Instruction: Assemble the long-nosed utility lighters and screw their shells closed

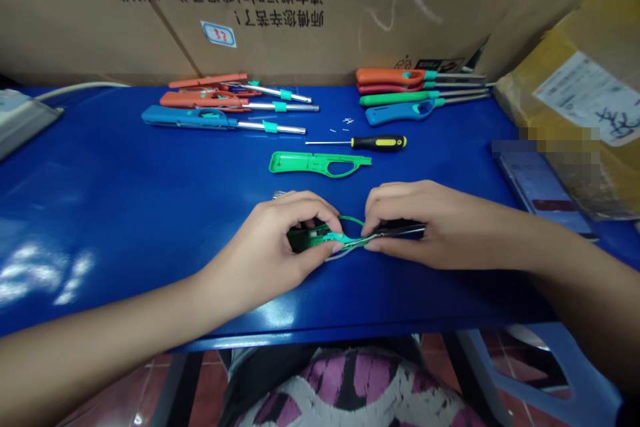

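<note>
Near the table's front, both hands hold an opened green stick lighter (296,240) with its inner parts showing. My left hand (270,233) is closed, thumb and fingers pinching around the teal trigger (339,237). My right hand (425,220) pinches the lighter where the dark metal nozzle (400,231) begins. Along the lower edge runs a thin pale tube (343,254). Behind the hands lies the loose green half-shell (290,163), inner side up. Beyond it are a black-and-yellow screwdriver (379,142) and several tiny screws (346,121). A small metal piece (278,194) peeks out behind my left hand.
Orange and blue stick lighters (187,116) lie at the back left, and several others (395,113) at the back right. A cardboard wall (280,47) closes off the back. At right are a taped carton (565,100) and a phone-like flat object (535,180); a white box (25,120) stands left.
</note>
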Action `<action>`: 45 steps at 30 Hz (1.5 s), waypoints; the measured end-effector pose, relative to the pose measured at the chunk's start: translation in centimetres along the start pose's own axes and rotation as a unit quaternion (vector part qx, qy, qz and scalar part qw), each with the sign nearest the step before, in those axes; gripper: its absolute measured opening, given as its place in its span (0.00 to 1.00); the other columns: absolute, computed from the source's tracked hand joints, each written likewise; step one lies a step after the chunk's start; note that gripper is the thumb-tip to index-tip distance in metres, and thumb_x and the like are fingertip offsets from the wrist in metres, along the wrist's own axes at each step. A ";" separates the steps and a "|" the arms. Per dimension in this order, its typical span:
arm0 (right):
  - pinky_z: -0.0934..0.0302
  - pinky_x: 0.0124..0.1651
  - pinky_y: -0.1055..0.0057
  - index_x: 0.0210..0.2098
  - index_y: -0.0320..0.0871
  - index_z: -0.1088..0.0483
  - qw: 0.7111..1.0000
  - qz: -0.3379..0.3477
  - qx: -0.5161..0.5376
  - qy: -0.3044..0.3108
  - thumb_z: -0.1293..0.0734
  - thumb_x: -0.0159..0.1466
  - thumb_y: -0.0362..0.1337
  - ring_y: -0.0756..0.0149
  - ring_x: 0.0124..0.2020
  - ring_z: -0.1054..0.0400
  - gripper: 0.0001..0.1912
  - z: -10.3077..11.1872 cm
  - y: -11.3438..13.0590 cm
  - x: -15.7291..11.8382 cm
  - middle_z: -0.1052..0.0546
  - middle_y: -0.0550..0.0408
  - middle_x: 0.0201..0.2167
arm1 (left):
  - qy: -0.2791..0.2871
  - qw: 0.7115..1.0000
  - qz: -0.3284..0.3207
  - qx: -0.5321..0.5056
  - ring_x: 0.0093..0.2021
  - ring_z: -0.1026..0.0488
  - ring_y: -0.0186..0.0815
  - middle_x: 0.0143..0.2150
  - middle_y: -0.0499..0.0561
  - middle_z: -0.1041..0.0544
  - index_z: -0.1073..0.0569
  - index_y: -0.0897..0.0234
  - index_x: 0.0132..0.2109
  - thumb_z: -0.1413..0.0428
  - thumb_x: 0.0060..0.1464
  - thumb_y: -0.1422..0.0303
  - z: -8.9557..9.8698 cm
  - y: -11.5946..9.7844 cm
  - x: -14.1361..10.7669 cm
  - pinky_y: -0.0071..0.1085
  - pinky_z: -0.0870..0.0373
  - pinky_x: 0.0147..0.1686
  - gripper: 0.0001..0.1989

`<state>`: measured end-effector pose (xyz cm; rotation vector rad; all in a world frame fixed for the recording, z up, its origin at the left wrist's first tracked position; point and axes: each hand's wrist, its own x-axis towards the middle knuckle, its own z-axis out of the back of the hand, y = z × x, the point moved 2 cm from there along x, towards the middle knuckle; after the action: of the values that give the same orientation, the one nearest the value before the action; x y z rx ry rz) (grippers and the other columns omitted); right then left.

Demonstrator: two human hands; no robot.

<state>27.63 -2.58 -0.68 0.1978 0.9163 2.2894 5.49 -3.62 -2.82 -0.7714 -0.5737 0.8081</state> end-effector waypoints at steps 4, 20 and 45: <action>0.36 0.47 0.68 0.41 0.47 0.24 0.999 -0.012 0.045 0.009 0.35 0.68 0.35 0.66 0.43 0.28 0.07 0.4 -0.4 0.2 0.22 0.56 0.41 | 0.003 1.000 -0.007 -0.002 0.44 0.24 0.34 0.44 0.47 0.19 0.20 0.60 0.41 0.37 0.57 0.73 0.1 0.2 -0.2 0.33 0.30 0.47 0.05; 0.37 0.41 0.69 0.42 0.46 0.23 0.998 -0.065 0.021 0.015 0.30 0.64 0.46 0.66 0.38 0.31 0.12 1.7 -2.0 -0.3 0.22 0.56 0.39 | 0.006 1.000 0.030 -0.005 0.43 0.25 0.32 0.45 0.46 0.19 0.20 0.60 0.44 0.36 0.56 0.71 -0.1 0.2 -0.2 0.30 0.30 0.46 0.08; 0.38 0.38 0.66 0.32 0.47 0.22 0.992 -0.126 0.025 0.001 0.31 0.63 0.42 0.66 0.34 0.31 0.07 1.2 -1.2 0.1 0.20 0.58 0.33 | 0.025 0.997 0.070 -0.023 0.42 0.28 0.34 0.42 0.45 0.22 0.20 0.52 0.48 0.36 0.53 0.72 0.3 0.6 0.1 0.31 0.33 0.40 0.15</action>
<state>28.56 -1.18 -0.58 0.0950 0.9436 2.0366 5.03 -3.16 -3.10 -0.8789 -0.4975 0.9047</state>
